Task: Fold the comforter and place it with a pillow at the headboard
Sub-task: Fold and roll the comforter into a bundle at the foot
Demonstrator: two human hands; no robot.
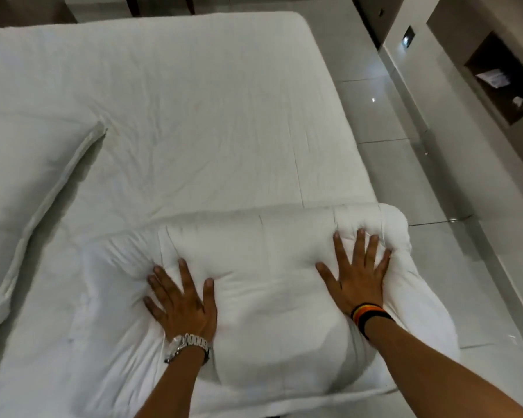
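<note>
A white comforter (266,254) lies as a thick folded bundle on the near right corner of the bed, overhanging the edge slightly. My left hand (181,297), with a silver watch at the wrist, presses flat on the bundle's left side, fingers spread. My right hand (357,273), with striped bands at the wrist, presses flat on its right end, fingers spread. Neither hand grips the fabric. A white pillow (24,176) with a flanged border lies at the left on the bed.
The mattress (209,116) under a wrinkled white sheet stretches away from me. Glossy tiled floor (405,131) runs along the bed's right side. A pale cabinet with an open dark niche (501,79) stands at the far right.
</note>
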